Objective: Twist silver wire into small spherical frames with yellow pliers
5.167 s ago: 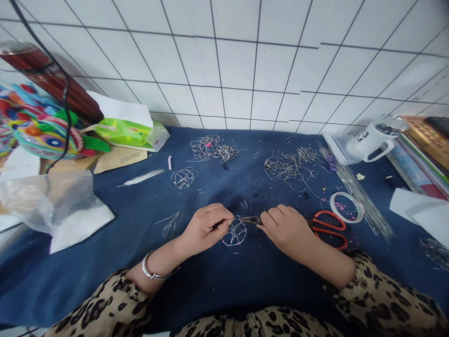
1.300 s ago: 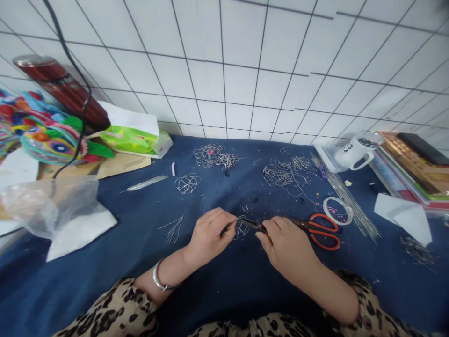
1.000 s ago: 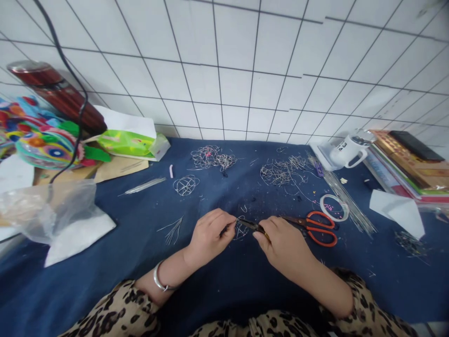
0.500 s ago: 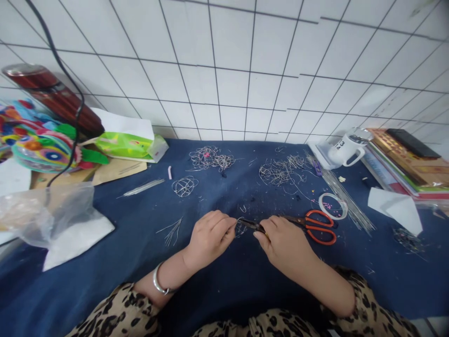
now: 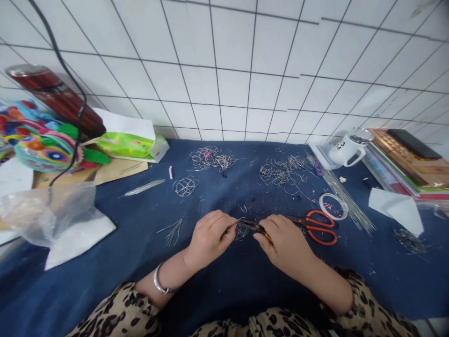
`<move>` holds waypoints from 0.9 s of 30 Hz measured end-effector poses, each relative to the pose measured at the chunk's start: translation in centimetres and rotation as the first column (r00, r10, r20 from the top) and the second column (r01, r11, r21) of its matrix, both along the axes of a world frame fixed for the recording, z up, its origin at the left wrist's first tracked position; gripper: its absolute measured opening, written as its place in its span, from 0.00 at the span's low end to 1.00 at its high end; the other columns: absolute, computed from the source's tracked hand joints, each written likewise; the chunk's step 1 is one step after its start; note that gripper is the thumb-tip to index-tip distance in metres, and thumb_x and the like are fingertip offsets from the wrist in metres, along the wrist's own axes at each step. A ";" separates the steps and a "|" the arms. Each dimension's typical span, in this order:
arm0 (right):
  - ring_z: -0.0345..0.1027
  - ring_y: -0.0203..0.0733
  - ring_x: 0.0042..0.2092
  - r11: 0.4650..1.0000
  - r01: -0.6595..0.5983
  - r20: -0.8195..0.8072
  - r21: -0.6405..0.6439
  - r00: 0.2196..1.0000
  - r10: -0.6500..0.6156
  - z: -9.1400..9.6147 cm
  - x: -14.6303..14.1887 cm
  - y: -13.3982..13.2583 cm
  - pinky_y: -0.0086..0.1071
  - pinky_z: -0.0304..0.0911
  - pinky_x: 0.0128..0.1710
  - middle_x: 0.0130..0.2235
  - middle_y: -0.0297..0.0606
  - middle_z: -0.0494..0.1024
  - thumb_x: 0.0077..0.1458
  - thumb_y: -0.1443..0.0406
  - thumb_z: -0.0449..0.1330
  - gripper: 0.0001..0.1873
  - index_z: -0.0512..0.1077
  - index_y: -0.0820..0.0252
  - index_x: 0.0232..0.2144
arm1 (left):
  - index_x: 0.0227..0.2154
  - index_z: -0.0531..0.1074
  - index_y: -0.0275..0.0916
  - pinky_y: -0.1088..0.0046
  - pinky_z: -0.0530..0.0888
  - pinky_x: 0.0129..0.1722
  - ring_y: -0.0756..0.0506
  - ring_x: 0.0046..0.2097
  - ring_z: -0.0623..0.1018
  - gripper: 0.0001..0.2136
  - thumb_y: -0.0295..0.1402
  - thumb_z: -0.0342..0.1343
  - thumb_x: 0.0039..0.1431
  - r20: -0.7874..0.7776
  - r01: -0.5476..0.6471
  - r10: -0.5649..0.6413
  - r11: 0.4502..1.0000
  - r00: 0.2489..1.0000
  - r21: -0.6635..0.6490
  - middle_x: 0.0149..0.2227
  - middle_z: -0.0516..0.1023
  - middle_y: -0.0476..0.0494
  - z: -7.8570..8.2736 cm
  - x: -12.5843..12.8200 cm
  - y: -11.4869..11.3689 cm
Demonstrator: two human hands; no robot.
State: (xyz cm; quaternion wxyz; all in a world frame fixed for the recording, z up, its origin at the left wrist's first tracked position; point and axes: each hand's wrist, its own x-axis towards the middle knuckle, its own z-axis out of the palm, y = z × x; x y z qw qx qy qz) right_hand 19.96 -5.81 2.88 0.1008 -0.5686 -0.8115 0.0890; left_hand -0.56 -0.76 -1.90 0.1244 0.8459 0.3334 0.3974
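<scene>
My left hand [image 5: 211, 236] is closed in a pinch on a thin piece of wire [image 5: 241, 220] at the fingertips. Around the yellow handle of dark-jawed pliers [image 5: 249, 225] wraps my right hand [image 5: 286, 243]; the jaws point left and meet the wire close to my left fingertips. Just below the jaws is a small tangle of bent wire [image 5: 241, 232], partly hidden by the hands. Scissors with orange handles [image 5: 322, 227] lie right of my right hand, their blades partly behind it. Left of my left hand rest several short wire pieces [image 5: 173, 230].
Tangled wire [image 5: 280, 172] lies farther back, with a wire ball [image 5: 185, 186] to its left. At right are a ring-shaped dish [image 5: 333, 206] with pink beads, long straight wires [image 5: 351, 203], a white mug [image 5: 347, 149] and stacked books [image 5: 410, 164]. A plastic bag [image 5: 52, 210] lies left.
The plier jaws have turned slightly, and more of the yellow handle shows. Both hands stay almost in the same place.
</scene>
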 end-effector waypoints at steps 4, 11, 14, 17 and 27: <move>0.60 0.44 0.39 0.998 0.004 0.019 0.059 1.000 -0.005 -0.6 -0.1 -0.1 0.39 0.57 0.40 0.35 0.42 0.68 0.59 0.58 0.47 0.15 0.68 0.62 0.37 | 0.32 0.70 0.36 0.71 0.69 0.31 0.49 0.30 0.71 0.06 0.21 0.52 0.52 0.036 0.017 -0.015 0.999 0.999 -0.044 0.26 0.73 0.45 0.3 0.1 0.0; 0.59 0.45 0.38 0.991 -0.006 0.048 0.134 0.999 0.000 -1.7 -0.1 -0.2 0.40 0.56 0.40 0.34 0.43 0.67 0.59 0.58 0.47 0.15 0.68 0.63 0.36 | 0.29 0.70 0.35 0.74 0.67 0.30 0.51 0.28 0.69 0.06 0.20 0.51 0.51 0.071 0.064 -0.054 0.987 0.996 -0.147 0.24 0.71 0.47 1.1 0.2 0.3; 0.58 0.45 0.38 0.989 -0.004 0.049 0.149 0.999 -0.003 -2.0 0.0 -0.3 0.40 0.56 0.40 0.34 0.43 0.67 0.59 0.58 0.47 0.15 0.68 0.63 0.37 | 0.28 0.70 0.36 0.74 0.66 0.29 0.51 0.28 0.69 0.06 0.20 0.51 0.51 0.087 0.095 -0.079 0.976 0.993 -0.195 0.24 0.71 0.48 1.1 0.1 0.4; 0.59 0.44 0.38 0.992 0.003 0.013 0.126 1.000 -0.004 -2.2 0.0 -0.2 0.39 0.56 0.39 0.34 0.43 0.67 0.59 0.58 0.48 0.15 0.68 0.63 0.37 | 0.27 0.70 0.36 0.75 0.65 0.29 0.52 0.27 0.68 0.06 0.21 0.51 0.52 0.089 0.101 -0.083 0.969 0.993 -0.224 0.23 0.69 0.49 1.1 0.0 0.4; 0.60 0.44 0.37 0.993 0.031 0.007 0.112 0.999 -0.032 -2.6 -0.5 -0.5 0.38 0.56 0.38 0.33 0.42 0.66 0.59 0.57 0.47 0.15 0.68 0.63 0.35 | 0.27 0.70 0.36 0.75 0.65 0.29 0.51 0.28 0.68 0.05 0.21 0.51 0.51 0.072 0.079 -0.063 0.961 0.995 -0.263 0.24 0.70 0.49 0.7 0.2 0.4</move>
